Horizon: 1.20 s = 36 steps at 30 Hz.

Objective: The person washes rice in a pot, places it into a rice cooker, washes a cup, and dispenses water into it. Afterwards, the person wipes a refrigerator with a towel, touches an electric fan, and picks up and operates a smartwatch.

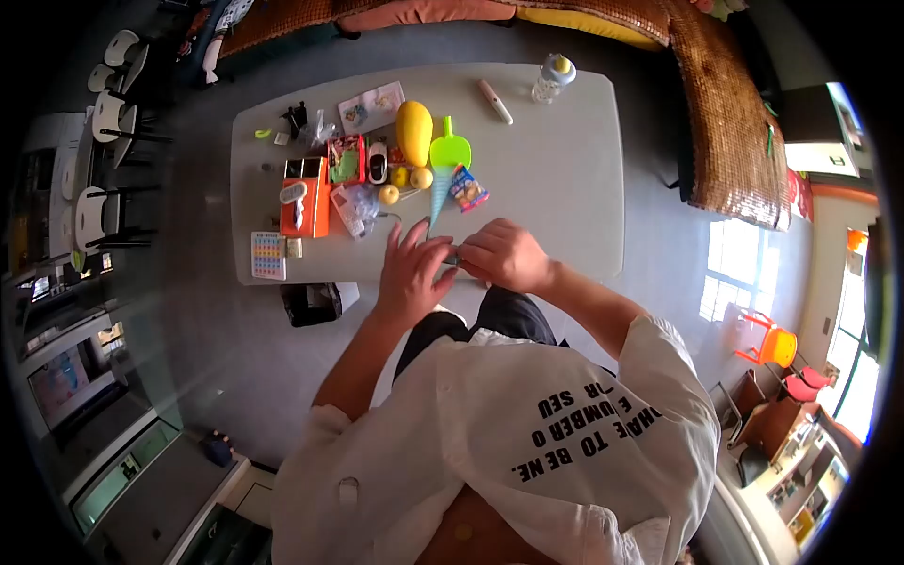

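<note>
Both hands meet over the front edge of the grey table [556, 188]. My left hand [411, 273] has its fingers partly spread, its thumb and fingertips touching a small dark object [452, 256]. From the right, my right hand [506, 255] pinches the same object with curled fingers; it is too small to name. Just beyond the hands lie a teal cone-shaped item [439, 193] and a blue and red packet [468, 188]. A green scoop [450, 149] and a yellow melon [414, 134] are farther back.
An orange box [304, 198], a red basket [347, 160], small round fruits [389, 195] and a colourful chart [268, 256] are on the left. A bottle [553, 79] and a pale cylinder [495, 102] stand or lie farther back. A dark bin [312, 305] sits below the front edge.
</note>
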### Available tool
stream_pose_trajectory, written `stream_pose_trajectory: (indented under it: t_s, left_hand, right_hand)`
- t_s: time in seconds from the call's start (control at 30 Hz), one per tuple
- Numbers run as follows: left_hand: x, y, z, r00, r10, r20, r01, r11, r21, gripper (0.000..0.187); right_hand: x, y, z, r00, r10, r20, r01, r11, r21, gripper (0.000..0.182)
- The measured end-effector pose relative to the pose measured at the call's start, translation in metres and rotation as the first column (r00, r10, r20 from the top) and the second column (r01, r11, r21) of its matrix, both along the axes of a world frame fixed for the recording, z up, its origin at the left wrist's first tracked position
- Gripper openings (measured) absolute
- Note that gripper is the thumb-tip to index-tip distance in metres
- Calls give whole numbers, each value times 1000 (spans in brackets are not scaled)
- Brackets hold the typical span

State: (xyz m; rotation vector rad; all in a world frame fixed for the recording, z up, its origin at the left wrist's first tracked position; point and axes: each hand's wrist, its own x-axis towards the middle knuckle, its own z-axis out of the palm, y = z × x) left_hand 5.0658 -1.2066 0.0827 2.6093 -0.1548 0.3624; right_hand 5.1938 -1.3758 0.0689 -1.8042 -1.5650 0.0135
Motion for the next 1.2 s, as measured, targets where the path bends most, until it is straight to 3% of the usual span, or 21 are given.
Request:
stream_pose_trajectory:
  t_s: [0.1,0.17,0.37,0.47,0.57,0.7,0.9,1.2]
  left_hand:
    - [-38,8,27,972,-1,234,-8,999,36,38]
    - [-66,17,47,955,-24,295,20,1000,18,40]
    - [-139,35,72,922,-1,388,20,999,-47,48]
    - [-163,41,84,887,67,457,-50,997,-50,45]
    - [-178,49,85,787,240,568,-146,968,-206,48]
    - [-187,57,98,772,268,576,-267,960,-89,50]
    - [-176,62,110,779,316,541,-342,938,-56,47]
    - [-145,56,113,782,421,459,-460,887,-30,45]
  right_hand:
    - [-45,-2,45,988,-14,152,14,1000,-1,23]
    - [-76,3,57,988,-44,150,26,992,121,27]
    - [-146,21,91,975,-56,213,-5,961,275,28]
    - [-165,36,97,973,-82,215,-7,922,387,25]
    - [-172,54,101,979,-43,202,-60,876,478,23]
    - [-164,73,109,984,67,167,-145,842,519,24]
    - [-138,91,117,961,159,228,-262,795,548,21]
    - [-101,94,131,943,228,243,-318,833,453,23]
